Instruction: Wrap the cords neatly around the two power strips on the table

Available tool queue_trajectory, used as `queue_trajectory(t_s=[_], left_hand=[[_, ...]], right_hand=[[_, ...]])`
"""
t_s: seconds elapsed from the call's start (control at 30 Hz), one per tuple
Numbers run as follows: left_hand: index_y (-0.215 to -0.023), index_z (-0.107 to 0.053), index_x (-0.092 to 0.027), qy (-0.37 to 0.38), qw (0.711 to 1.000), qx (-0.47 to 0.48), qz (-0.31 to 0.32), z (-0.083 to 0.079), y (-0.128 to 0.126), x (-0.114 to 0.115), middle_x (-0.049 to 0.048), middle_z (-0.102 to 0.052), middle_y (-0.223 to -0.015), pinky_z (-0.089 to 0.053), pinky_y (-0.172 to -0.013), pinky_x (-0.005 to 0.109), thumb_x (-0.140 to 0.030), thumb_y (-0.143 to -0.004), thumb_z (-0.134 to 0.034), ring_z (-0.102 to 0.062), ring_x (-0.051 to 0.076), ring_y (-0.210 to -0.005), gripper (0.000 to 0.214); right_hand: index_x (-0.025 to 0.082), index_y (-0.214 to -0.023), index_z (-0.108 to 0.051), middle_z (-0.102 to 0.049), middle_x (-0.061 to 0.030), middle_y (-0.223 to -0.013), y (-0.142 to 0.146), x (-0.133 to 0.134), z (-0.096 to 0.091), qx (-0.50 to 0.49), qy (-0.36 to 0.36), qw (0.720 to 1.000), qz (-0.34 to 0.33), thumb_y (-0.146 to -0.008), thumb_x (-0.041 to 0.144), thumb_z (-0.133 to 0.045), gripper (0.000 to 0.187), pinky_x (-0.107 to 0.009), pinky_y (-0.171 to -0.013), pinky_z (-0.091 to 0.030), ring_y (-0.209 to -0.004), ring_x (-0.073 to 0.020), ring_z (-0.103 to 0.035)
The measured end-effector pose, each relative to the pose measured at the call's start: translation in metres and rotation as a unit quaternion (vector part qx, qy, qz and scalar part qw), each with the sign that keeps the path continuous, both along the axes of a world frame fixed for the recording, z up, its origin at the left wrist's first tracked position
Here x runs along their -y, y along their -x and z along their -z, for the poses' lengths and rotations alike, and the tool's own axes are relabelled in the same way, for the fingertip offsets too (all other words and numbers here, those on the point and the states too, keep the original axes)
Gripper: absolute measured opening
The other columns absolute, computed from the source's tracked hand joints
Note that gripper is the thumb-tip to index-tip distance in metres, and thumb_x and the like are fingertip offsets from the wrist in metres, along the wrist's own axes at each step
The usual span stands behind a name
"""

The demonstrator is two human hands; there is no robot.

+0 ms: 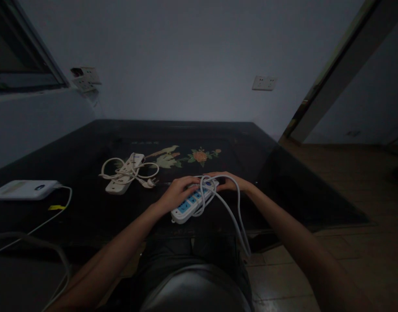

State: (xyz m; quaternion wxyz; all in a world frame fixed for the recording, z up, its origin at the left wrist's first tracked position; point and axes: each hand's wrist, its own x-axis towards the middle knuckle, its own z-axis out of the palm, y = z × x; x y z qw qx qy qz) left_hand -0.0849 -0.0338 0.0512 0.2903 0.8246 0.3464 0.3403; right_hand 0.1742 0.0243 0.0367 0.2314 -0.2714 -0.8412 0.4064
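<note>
Strip (pixel 187 209), white with blue sockets, lies at the table's six o'clock edge, pointing from eight to two. At least three sockets show; fingers and cord cover the rest. Its one cord (pixel 239 206) makes several loops over the two o'clock end, and some drop past the edge at five. Where this cord ends is hard to make out.

Two hands hold the strip, both partly closed. The left hand (pixel 180 188) curls over it from ten o'clock, thumb and fingers near the loops. The right hand (pixel 230 185) bends about the two o'clock end, its fingertips partly hidden by cord and strip. How firmly either grips I cannot tell.

Toward ten o'clock lies a second strip, the plain one (pixel 117 188), crossed by one looped lead (pixel 103 167) with one plug (pixel 150 183); the loops hide much of its top. At nine sits one white device (pixel 44 188), its far end cut off by the border, with one cable (pixel 70 197) and one yellow tag (pixel 56 207). A blurred grey wire (pixel 56 248) at eight runs out of view.

One bird (pixel 168 150) and some flowers (pixel 199 156) decorate the dark table (pixel 247 143) at twelve. One double outlet (pixel 264 83) is on the wall at one o'clock; more outlets (pixel 90 75) at ten are too dim to count.
</note>
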Motion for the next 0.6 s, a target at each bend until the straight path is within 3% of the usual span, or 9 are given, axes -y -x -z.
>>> queue_trajectory(t_s=[0.17,0.33,0.47,0.6], left_hand=[[-0.104,-0.067,-0.020,-0.024,0.999,-0.024,-0.002,-0.005,0.009,-0.005,0.0047,-0.070,-0.106,-0.048,-0.087,0.030,-0.028,-0.090,-0.053,-0.064,0.018,-0.099,0.022],[-0.098,-0.067,-0.019,-0.065,0.995,-0.052,-0.054,-0.014,0.035,-0.015,0.0054,-0.070,-0.099,-0.049,-0.083,0.032,-0.030,-0.089,-0.053,-0.064,0.019,-0.094,0.020],[-0.097,-0.068,-0.019,-0.082,0.991,-0.059,-0.089,-0.021,0.056,-0.022,0.0063,-0.071,-0.098,-0.049,-0.085,0.035,-0.032,-0.088,-0.054,-0.065,0.021,-0.094,0.021],[-0.098,-0.068,-0.019,-0.090,0.987,-0.065,-0.117,-0.024,0.063,-0.023,0.0070,-0.071,-0.100,-0.049,-0.087,0.038,-0.031,-0.087,-0.054,-0.064,0.022,-0.096,0.021]], right_hand=[[0.019,-0.120,-0.063,-0.062,-0.0101,-0.127,-0.001,-0.003,0.011,-0.025,-0.007,1.000,-0.009,-0.071,0.037,-0.076,0.054,-0.043,-0.108,-0.035,-0.121,-0.0245,-0.054],[0.021,-0.120,-0.064,-0.061,-0.0084,-0.128,-0.007,-0.006,0.016,-0.025,-0.006,1.000,0.003,-0.069,0.035,-0.078,0.054,-0.043,-0.109,-0.033,-0.123,-0.0254,-0.052],[0.023,-0.122,-0.063,-0.057,-0.0073,-0.134,-0.007,-0.003,0.010,-0.025,0.058,0.998,-0.003,-0.074,0.037,-0.073,0.051,-0.041,-0.107,-0.036,-0.122,-0.0254,-0.053],[0.021,-0.120,-0.064,-0.063,-0.0086,-0.125,0.003,0.001,0.006,-0.067,0.120,0.990,0.011,-0.078,0.039,-0.068,0.046,-0.040,-0.097,-0.044,-0.112,-0.0249,-0.059]])
